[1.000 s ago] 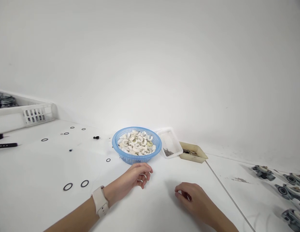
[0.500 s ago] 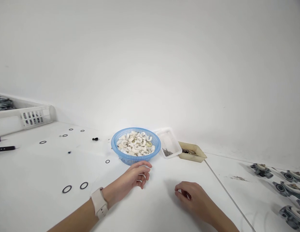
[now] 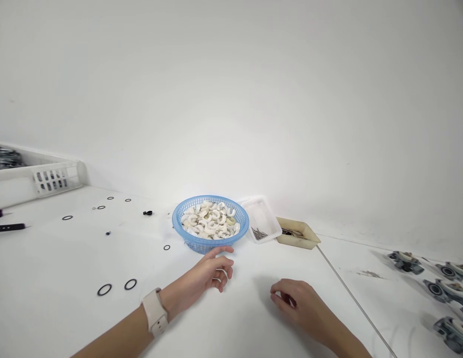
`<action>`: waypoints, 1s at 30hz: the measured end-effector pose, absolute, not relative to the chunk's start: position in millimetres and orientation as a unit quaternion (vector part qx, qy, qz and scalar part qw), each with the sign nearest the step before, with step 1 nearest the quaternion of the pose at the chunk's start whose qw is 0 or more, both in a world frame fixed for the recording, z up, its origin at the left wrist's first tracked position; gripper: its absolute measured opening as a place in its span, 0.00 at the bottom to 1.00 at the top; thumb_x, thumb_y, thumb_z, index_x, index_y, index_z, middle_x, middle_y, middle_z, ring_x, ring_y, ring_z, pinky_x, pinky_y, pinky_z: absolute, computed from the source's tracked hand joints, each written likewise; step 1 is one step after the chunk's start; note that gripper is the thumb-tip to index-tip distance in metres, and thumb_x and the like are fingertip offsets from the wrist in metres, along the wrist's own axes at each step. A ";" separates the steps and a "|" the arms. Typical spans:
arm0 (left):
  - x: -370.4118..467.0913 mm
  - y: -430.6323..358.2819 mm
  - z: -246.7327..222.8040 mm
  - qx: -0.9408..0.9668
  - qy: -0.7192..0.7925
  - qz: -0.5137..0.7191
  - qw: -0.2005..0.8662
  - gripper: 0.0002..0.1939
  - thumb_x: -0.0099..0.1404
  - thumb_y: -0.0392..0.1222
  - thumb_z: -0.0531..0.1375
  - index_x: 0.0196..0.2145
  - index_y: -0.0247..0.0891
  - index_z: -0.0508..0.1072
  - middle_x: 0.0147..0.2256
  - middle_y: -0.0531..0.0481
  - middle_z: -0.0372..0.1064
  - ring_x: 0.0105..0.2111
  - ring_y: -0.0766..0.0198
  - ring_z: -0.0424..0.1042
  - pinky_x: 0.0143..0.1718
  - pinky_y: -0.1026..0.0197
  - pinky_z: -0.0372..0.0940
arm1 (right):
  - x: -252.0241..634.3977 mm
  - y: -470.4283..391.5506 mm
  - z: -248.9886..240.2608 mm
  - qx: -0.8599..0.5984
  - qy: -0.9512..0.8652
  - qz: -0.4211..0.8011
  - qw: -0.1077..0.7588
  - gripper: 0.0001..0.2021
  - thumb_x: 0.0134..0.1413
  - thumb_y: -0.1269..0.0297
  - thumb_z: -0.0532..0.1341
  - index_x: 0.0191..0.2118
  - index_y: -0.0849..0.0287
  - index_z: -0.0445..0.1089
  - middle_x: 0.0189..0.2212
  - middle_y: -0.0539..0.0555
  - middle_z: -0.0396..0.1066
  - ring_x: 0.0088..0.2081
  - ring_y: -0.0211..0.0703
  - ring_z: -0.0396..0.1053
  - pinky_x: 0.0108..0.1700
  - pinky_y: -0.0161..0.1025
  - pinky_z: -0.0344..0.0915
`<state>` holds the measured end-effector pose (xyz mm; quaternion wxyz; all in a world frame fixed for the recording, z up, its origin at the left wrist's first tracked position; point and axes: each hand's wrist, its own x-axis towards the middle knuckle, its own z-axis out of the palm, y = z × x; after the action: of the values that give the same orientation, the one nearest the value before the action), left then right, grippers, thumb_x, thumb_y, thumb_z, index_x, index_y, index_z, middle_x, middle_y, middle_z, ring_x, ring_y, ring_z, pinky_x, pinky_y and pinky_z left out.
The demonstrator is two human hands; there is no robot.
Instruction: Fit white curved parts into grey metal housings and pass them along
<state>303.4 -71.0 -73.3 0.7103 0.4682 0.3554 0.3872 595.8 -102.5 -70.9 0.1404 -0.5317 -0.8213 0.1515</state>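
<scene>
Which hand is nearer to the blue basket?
Left. The left hand is just in front of the blue basket; the right hand is farther away, to the right.

The head view looks forward and down across the table [image 3: 242, 323].

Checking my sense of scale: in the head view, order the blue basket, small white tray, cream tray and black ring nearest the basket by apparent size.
1. Blue basket
2. Small white tray, cream tray: too alike to rank
3. Black ring
</scene>
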 end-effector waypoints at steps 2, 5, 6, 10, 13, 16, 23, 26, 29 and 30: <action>303.1 -71.0 -72.6 0.469 0.353 0.388 0.710 0.26 0.63 0.49 0.65 0.56 0.41 0.66 0.33 0.51 0.68 0.29 0.65 0.65 0.33 0.61 0.64 | 596.3 -102.3 -71.8 -0.533 -0.820 0.153 0.143 0.14 0.66 0.59 0.53 0.35 0.52 0.74 0.29 0.49 0.73 0.31 0.42 0.68 0.33 0.37 0.60; 303.4 -69.8 -73.0 0.468 0.353 0.385 0.713 0.25 0.63 0.48 0.65 0.55 0.39 0.67 0.32 0.50 0.68 0.29 0.65 0.65 0.32 0.61 0.63 | 596.9 -102.0 -73.2 -0.536 -0.818 0.152 0.147 0.14 0.66 0.59 0.53 0.36 0.52 0.75 0.30 0.49 0.74 0.31 0.42 0.68 0.33 0.37 0.60; 303.6 -69.5 -73.5 0.466 0.355 0.386 0.713 0.27 0.63 0.48 0.65 0.57 0.39 0.65 0.32 0.50 0.68 0.29 0.64 0.65 0.32 0.61 0.64 | 596.9 -101.9 -73.4 -0.536 -0.817 0.152 0.146 0.13 0.66 0.59 0.53 0.36 0.51 0.75 0.30 0.49 0.74 0.31 0.42 0.68 0.33 0.37 0.60; 303.9 -69.2 -75.5 0.460 0.359 0.391 0.712 0.34 0.64 0.49 0.64 0.64 0.42 0.58 0.34 0.50 0.69 0.28 0.64 0.65 0.33 0.60 0.64 | 596.3 -101.9 -72.9 -0.538 -0.818 0.151 0.137 0.13 0.66 0.59 0.53 0.36 0.51 0.75 0.30 0.49 0.74 0.31 0.42 0.68 0.33 0.37 0.59; 303.5 -69.0 -75.8 0.464 0.355 0.385 0.715 0.30 0.63 0.49 0.65 0.60 0.41 0.63 0.34 0.50 0.69 0.29 0.65 0.65 0.32 0.61 0.64 | 595.6 -101.8 -72.9 -0.536 -0.820 0.152 0.134 0.14 0.66 0.59 0.53 0.36 0.52 0.75 0.30 0.49 0.74 0.31 0.42 0.67 0.33 0.37 0.59; 303.4 -68.4 -75.6 0.474 0.348 0.378 0.715 0.22 0.62 0.49 0.66 0.51 0.38 0.71 0.32 0.50 0.68 0.28 0.66 0.64 0.31 0.63 0.63 | 595.4 -101.4 -73.0 -0.535 -0.820 0.152 0.137 0.14 0.66 0.59 0.53 0.36 0.52 0.75 0.29 0.49 0.74 0.31 0.42 0.68 0.33 0.37 0.59; 304.3 -70.7 -72.2 0.497 0.335 0.371 0.709 0.15 0.63 0.49 0.65 0.42 0.36 0.75 0.32 0.49 0.67 0.27 0.66 0.64 0.30 0.64 0.61 | 596.4 -101.3 -72.1 -0.533 -0.820 0.149 0.147 0.14 0.66 0.58 0.53 0.35 0.52 0.75 0.30 0.49 0.74 0.31 0.42 0.68 0.33 0.38 0.60; 304.2 -71.7 -70.4 0.498 0.334 0.372 0.708 0.15 0.63 0.50 0.66 0.41 0.36 0.76 0.31 0.49 0.67 0.27 0.66 0.64 0.30 0.64 0.61 | 596.8 -101.5 -73.0 -0.534 -0.819 0.147 0.147 0.14 0.66 0.58 0.53 0.35 0.53 0.75 0.30 0.49 0.74 0.31 0.42 0.68 0.33 0.38 0.59; 304.1 -71.0 -70.6 0.496 0.334 0.372 0.710 0.15 0.62 0.50 0.66 0.40 0.36 0.76 0.31 0.49 0.68 0.28 0.65 0.65 0.30 0.63 0.62 | 596.5 -101.4 -74.0 -0.535 -0.820 0.144 0.143 0.14 0.66 0.59 0.53 0.35 0.52 0.75 0.30 0.49 0.74 0.31 0.42 0.68 0.33 0.37 0.59; 304.2 -70.4 -71.1 0.495 0.335 0.372 0.710 0.15 0.61 0.50 0.67 0.40 0.36 0.76 0.31 0.49 0.68 0.28 0.65 0.65 0.30 0.63 0.62 | 596.2 -101.3 -74.1 -0.534 -0.821 0.144 0.141 0.13 0.66 0.59 0.53 0.35 0.52 0.74 0.30 0.49 0.74 0.31 0.42 0.68 0.33 0.37 0.59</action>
<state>304.2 -70.4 -71.1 0.7104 0.4950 0.3348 0.3717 596.2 -101.3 -74.1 0.1415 -0.5344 -0.8207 0.1443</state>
